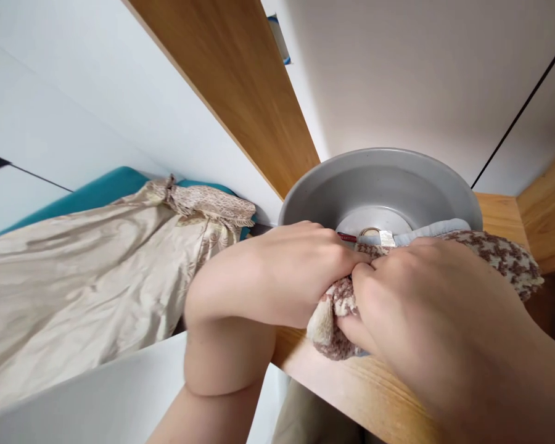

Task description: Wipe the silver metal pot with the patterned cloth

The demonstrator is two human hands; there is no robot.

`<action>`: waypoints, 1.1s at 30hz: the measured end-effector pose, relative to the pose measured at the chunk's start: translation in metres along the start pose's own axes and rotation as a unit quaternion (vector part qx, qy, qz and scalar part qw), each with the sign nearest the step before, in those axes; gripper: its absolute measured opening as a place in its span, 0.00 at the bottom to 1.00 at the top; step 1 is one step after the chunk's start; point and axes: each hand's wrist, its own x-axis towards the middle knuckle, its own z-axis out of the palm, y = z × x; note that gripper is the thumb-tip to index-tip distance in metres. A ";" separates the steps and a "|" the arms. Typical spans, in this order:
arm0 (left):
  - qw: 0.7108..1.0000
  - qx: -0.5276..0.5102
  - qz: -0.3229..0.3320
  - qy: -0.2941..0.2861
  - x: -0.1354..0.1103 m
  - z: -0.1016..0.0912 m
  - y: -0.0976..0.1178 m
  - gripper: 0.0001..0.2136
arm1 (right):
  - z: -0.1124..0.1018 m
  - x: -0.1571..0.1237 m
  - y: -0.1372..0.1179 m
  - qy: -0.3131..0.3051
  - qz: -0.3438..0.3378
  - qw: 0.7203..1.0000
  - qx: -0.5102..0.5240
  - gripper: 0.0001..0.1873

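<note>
My left hand (pixel 277 277) and my right hand (pixel 425 314) meet at the front of a wooden shelf (pixel 365 401), both closed on a fuzzy brown-and-cream patterned cloth (pixel 504 256). The cloth bunches between my fingers and hangs a little over the shelf edge. A pale blue lining with small labels (pixel 420 233) shows along the cloth's upper side. Right behind the cloth stands a round grey metal basin (pixel 379 185) on the shelf, its bottom partly hidden by the cloth and my hands.
A slanted wooden board (pixel 231 74) runs above the basin. To the left, a beige satin fabric (pixel 74 277) with a patterned trim lies over something teal (pixel 106 188). White walls (pixel 420 74) surround the shelf; a white ledge (pixel 97 401) lies below left.
</note>
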 end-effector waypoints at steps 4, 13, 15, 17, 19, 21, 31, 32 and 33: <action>1.000 0.009 0.007 0.002 -0.001 0.000 0.001 0.09 | -0.006 0.001 -0.005 -0.008 -0.003 0.997 -0.070 0.17; 0.999 0.052 0.005 0.007 -0.004 -0.001 0.001 0.08 | -0.017 0.005 -0.011 -0.094 0.038 0.989 -0.111 0.10; 0.998 0.056 0.016 0.013 -0.004 -0.002 0.001 0.08 | -0.020 0.006 -0.013 -0.105 0.037 0.987 -0.113 0.11; 0.998 0.061 0.025 0.017 -0.005 -0.003 0.002 0.08 | -0.021 0.006 -0.015 -0.108 0.031 0.987 -0.117 0.12; 0.997 0.064 0.028 0.023 -0.006 -0.002 0.001 0.08 | -0.021 0.006 -0.016 -0.108 0.029 0.986 -0.123 0.12; 0.997 0.067 0.031 0.033 -0.007 -0.001 0.000 0.08 | -0.021 0.005 -0.016 -0.100 0.029 0.986 -0.130 0.12; 0.994 0.083 0.048 0.060 -0.012 0.003 -0.003 0.11 | -0.016 0.003 -0.018 -0.096 0.034 0.983 -0.150 0.12; 0.993 0.084 0.047 0.062 -0.012 0.004 -0.003 0.11 | -0.016 0.003 -0.018 -0.096 0.033 0.983 -0.152 0.12; 0.993 0.085 0.046 0.064 -0.012 0.004 -0.003 0.11 | -0.015 0.003 -0.017 -0.096 0.031 0.983 -0.154 0.12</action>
